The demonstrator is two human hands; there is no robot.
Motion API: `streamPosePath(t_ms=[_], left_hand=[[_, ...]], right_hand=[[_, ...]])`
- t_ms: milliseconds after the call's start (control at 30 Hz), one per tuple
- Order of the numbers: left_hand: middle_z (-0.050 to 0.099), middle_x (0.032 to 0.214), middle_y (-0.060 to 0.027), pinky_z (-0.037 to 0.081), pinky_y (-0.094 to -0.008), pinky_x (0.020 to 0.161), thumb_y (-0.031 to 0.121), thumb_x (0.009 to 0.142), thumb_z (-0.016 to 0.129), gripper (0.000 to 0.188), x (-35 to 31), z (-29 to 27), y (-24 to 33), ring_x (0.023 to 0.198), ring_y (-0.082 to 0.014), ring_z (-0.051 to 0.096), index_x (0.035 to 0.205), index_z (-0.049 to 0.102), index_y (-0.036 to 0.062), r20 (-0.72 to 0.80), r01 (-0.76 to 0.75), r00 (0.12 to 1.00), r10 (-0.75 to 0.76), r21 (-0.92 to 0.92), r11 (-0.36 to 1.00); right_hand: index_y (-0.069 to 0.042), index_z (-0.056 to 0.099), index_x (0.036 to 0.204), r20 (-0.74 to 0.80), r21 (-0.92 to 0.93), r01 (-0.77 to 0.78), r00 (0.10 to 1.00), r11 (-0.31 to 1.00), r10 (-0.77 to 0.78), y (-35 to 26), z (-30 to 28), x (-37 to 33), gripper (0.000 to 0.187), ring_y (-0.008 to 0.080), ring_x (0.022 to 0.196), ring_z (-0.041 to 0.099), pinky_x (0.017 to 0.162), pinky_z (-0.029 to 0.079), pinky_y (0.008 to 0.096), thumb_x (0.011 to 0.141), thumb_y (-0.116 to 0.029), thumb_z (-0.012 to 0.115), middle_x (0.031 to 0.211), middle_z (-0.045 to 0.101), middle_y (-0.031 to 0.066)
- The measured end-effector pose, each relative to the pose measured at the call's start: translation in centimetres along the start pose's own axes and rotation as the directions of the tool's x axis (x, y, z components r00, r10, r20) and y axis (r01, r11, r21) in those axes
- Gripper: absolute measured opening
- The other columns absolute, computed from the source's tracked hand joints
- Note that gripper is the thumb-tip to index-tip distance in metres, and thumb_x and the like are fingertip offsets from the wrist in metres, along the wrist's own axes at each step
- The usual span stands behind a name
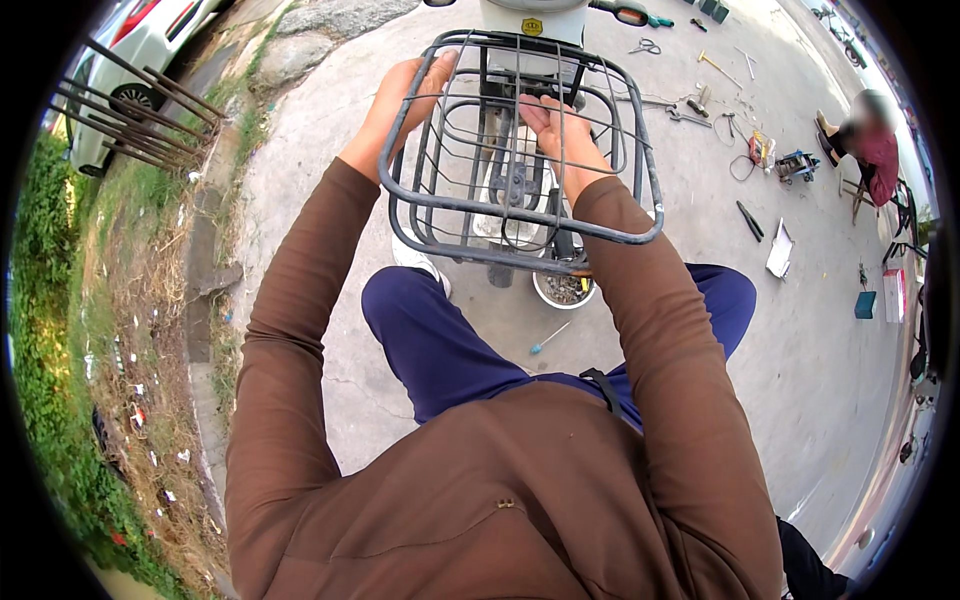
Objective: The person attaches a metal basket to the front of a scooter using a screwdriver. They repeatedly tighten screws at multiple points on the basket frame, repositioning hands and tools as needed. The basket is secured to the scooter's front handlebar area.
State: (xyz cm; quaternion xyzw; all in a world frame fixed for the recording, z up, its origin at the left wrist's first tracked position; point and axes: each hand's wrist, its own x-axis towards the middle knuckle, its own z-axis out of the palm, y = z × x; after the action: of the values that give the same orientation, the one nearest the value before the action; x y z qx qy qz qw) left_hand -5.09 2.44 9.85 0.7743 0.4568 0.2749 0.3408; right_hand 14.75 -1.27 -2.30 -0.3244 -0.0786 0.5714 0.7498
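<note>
A dark wire basket [430,200] is held up against the front of a white scooter [533,18]. My left hand [400,95] grips the basket's left rim from outside. Reaching inside the basket, my right hand [553,125] has its fingers closed around the wires of the far wall near the scooter's column. Both arms are in brown sleeves. What the right fingertips pinch is too small to tell.
A small round bowl of parts [563,290] and a blue-handled screwdriver [548,338] lie on the concrete below the basket. Scattered tools [700,100] lie to the right, near a seated person [872,145]. Rusty bars [140,110], grass and a white car [150,35] are at left.
</note>
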Motion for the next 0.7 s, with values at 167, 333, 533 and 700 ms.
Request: streamPosePath(t_ms=[167, 333, 533, 700], left_hand=[[0.056, 0.121, -0.0173, 0.045, -0.0348, 0.085, 0.028, 0.09, 0.053, 0.048, 0.9, 3.7, -0.3, 0.109, -0.0266, 0.057, 0.125, 0.049, -0.0043, 0.46, 0.335, 0.883, 0.09, -0.753, 0.566], [0.064, 0.099, -0.021, 0.047, -0.0366, 0.079, 0.011, 0.076, 0.049, 0.035, 5.1, 10.5, -1.2, 0.092, -0.0313, 0.062, 0.105, 0.059, -0.0058, 0.148, -0.224, 0.965, 0.216, 0.04, 0.974], [0.064, 0.087, -0.0199, 0.049, -0.0425, 0.072, 0.015, 0.076, 0.055, 0.019, 6.2, 12.0, -2.1, 0.083, -0.0373, 0.062, 0.086, 0.065, 0.002, 0.007, -0.313, 0.945, 0.327, 0.306, 0.899], [0.065, 0.083, -0.0154, 0.049, -0.041, 0.069, 0.017, 0.076, 0.057, 0.017, 5.9, 12.3, -1.7, 0.08, -0.0337, 0.063, 0.082, 0.067, 0.0055, -0.047, -0.248, 0.959, 0.279, 0.335, 0.909]], right_hand=[[0.015, 0.044, 0.104, -0.105, -0.027, -0.007, 0.994, 1.0, 0.004, 0.2, 1.3, 0.6, 0.02, 0.0355, 0.095, 0.062, 0.083, 0.056, 0.04, 0.091, 0.0, 0.044, 0.106, 0.057, 0.0263], [0.013, 0.048, 0.102, -0.183, -0.078, -0.028, 0.983, 0.997, 0.013, 0.0, 1.0, 1.1, 0.018, 0.0281, 0.079, 0.065, 0.066, 0.057, 0.0363, 0.089, 0.0, 0.051, 0.095, 0.058, 0.0197], [0.011, 0.048, 0.088, -0.216, -0.105, 0.015, 0.976, 0.994, -0.038, 0.1, 1.3, 1.0, 0.012, 0.0303, 0.072, 0.065, 0.07, 0.06, 0.042, 0.087, 0.006, 0.037, 0.085, 0.058, 0.0173], [0.011, 0.046, 0.092, -0.195, -0.148, 0.036, 0.979, 0.988, -0.065, 0.4, 0.9, 1.2, 0.008, 0.03, 0.072, 0.065, 0.069, 0.06, 0.0426, 0.086, 0.007, 0.043, 0.086, 0.058, 0.0174]])
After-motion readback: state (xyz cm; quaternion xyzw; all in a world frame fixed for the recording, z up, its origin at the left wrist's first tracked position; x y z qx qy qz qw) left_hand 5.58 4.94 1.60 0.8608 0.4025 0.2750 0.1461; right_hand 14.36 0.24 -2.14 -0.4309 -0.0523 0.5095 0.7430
